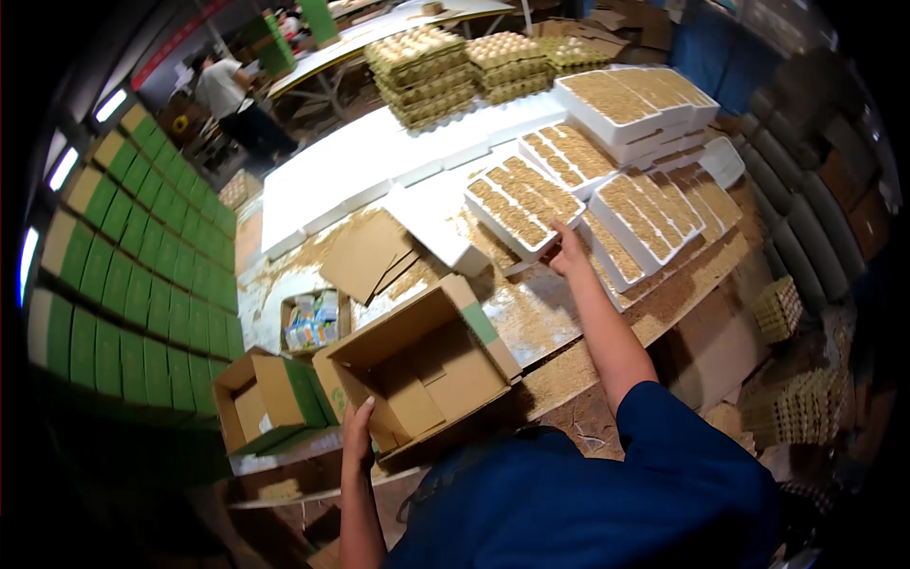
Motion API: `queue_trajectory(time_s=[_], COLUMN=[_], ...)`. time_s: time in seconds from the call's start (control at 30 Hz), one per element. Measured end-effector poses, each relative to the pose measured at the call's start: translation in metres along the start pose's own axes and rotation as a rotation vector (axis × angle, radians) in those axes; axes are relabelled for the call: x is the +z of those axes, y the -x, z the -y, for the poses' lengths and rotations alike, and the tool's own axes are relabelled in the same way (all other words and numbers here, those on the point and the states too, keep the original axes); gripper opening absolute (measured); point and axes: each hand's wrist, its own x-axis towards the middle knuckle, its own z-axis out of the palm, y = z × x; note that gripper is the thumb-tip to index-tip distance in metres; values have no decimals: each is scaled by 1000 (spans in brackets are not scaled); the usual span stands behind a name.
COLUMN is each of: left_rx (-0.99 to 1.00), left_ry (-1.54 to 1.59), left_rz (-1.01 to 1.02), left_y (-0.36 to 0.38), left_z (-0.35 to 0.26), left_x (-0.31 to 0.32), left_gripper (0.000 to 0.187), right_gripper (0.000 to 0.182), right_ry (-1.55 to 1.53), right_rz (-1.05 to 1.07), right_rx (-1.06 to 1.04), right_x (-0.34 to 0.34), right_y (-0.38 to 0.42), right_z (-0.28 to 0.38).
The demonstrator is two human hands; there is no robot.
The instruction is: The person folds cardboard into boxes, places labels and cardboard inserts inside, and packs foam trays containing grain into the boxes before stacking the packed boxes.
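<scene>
My left hand (358, 438) grips the near left edge of an open cardboard box (493, 332), thumb up along the rim. The box tilts toward me, and only its bare inner flaps show inside. My right hand (567, 250) holds the near right corner of a white foam tray (485, 220), with its fingers partly hidden behind the tray wall. Rows of tan, sawdust-like filling, split by white dividers, fill this tray. Beside it lie more filled white trays (654, 254), some stacked.
Stacked egg trays (422, 71) hold eggs at the back. White foam boxes (332, 180) line the far side. Flat cardboard (368, 254), a small box of colourful packets (316, 322) and another open carton (248, 417) lie left. Green cartons (133, 322) form a wall. A person (232, 100) stands far left.
</scene>
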Motion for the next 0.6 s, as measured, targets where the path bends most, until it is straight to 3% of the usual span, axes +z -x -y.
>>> queue_trajectory(time_s=[0.1,0.23,0.43,0.6], left_rx=[44,86,80,109], left_ry=[-16,-18,-19,-10], left_rz=[5,42,59,92], left_y=[2,-2,-8,-5], left_z=[-4,-1,7,-2], left_x=[2,1,-4,-2], left_gripper=[48,46,47,52], right_gripper=[44,49,42,51], right_ry=[-34,-63,161,186], right_rz=[94,163,281,456], right_rx=[-136,-101,-256,-42], right_x=[11,3,27,45], right_y=[12,55,170,246], right_z=[-3,8,44,38])
